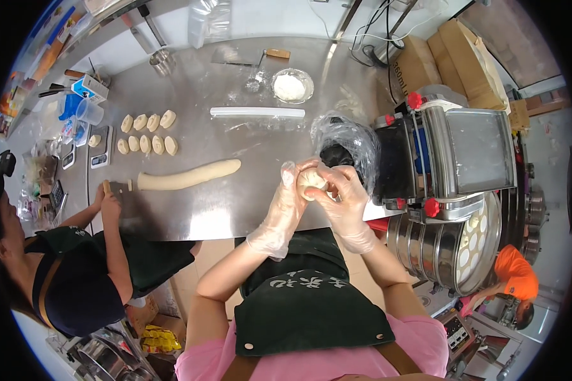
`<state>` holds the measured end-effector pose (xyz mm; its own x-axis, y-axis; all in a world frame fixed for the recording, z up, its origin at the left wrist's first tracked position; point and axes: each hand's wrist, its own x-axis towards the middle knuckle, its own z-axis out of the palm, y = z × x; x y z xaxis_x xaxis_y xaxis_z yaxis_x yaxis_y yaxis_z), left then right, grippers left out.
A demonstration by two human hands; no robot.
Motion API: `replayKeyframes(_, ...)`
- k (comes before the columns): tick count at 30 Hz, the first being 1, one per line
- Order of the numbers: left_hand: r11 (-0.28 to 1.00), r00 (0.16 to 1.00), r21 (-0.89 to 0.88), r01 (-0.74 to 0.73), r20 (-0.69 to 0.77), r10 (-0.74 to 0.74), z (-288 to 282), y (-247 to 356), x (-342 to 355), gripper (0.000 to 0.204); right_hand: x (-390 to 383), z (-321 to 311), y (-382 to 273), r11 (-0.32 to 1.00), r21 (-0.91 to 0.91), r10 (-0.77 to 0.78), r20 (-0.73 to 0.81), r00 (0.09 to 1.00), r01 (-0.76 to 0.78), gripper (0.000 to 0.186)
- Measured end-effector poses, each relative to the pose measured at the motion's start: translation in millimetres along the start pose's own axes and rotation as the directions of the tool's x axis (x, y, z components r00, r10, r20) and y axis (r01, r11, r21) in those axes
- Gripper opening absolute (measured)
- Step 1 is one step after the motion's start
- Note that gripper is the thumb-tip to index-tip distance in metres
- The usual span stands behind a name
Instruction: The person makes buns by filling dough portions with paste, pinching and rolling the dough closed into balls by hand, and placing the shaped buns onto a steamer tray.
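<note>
Both of my hands wear clear plastic gloves and meet above the steel table's front edge. A pale, pleated dough ball (313,184) sits in my left hand (287,202), while the fingers of my right hand (342,198) pinch around it. Just behind them lies a crumpled clear bag with something black (337,152) in it. To the left, a long dough roll (184,176) lies on the steel table (241,143), below several cut dough pieces (145,145). A white rod (257,112) and a bowl of white powder (291,87) lie farther back.
A roller machine (464,152) and stacked steamers (435,251) stand at right, cardboard boxes (464,57) behind. Scales (100,159) are at left. A co-worker (76,273) grips a scraper by the roll; another person in orange (516,276) is at far right.
</note>
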<state>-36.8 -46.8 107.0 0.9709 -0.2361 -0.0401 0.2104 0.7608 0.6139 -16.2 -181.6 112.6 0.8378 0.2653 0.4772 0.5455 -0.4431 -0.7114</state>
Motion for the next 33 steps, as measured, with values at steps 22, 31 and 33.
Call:
replayKeyframes(22, 0.972, 0.989, 0.233, -0.028, -0.133, 0.060, -48.3, 8.4, -41.4, 0.086, -29.2, 53.5, -20.7, 1.000, -0.007, -0.013, -0.079, 0.997, 0.013, 0.027)
replayKeyframes(31, 0.897, 0.853, -0.160, 0.412, -0.278, -0.442, -174.6, -56.5, -105.4, 0.100, -145.1, 145.9, 9.9, 0.980, -0.018, 0.198, 0.246, 0.949, -0.200, 0.074)
replayKeyframes(33, 0.958, 0.943, -0.059, 0.282, -0.167, -0.288, -204.5, -63.8, -97.0, 0.100, -145.4, 167.0, 25.6, 0.934, 0.060, 0.327, 0.249, 0.912, -0.351, 0.084)
